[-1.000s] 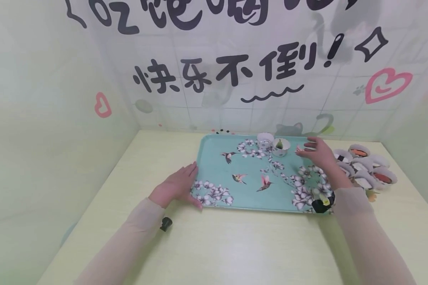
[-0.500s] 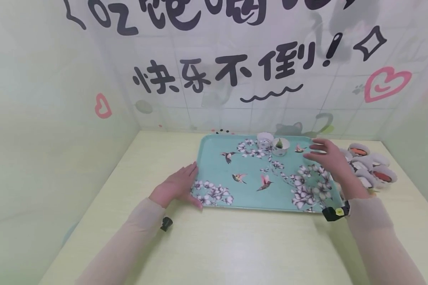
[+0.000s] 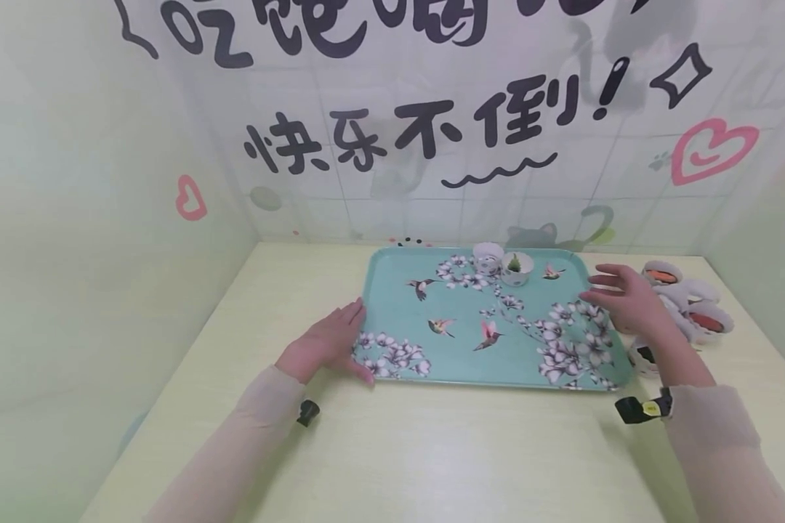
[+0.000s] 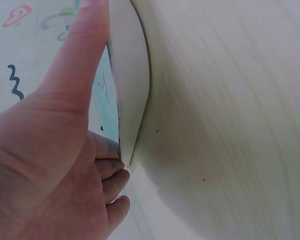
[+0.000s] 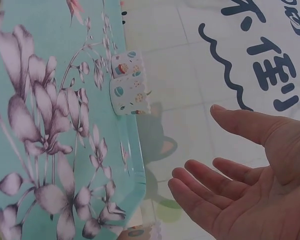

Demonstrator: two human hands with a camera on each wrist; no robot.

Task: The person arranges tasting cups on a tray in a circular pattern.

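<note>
Across the middle of the frame, a turquoise tray (image 3: pixel 471 369) printed with flowers and hummingbirds is lying flat on the pale bench (image 3: pixel 432 457). At its left edge the left hand (image 3: pixel 330 341) is touching the rim; its fingers are lying along that side, and its thumb is standing wide of them, pointing to the tray's lower left corner. From the left wrist, the fingertips are showing against the tray's edge.

At the tray's right edge the right hand (image 3: pixel 631 301) is hovering, palm turned toward the tray. From the right wrist, I am seeing its thumb and fingers parted wide, the fingers slightly bent, with the tray standing apart from them. Both forearms are wearing pale sleeves (image 3: pixel 713 428), and a black device (image 3: pixel 637 410) is sitting at the right wrist.

Near the tray's top rim, right of centre, two paper cups are standing side by side: a left cup (image 3: pixel 488 258) and a right cup (image 3: pixel 515 277), the latter holding something green. Right of the tray, a group of similar cups (image 3: pixel 708 323) is clustering on the bench, two showing orange-red contents; the right hand and forearm are partly hiding it. Behind, a wall sheet (image 3: pixel 366 221) is bearing large dark characters, and a pink heart (image 3: pixel 713 151) is showing at upper right.
</note>
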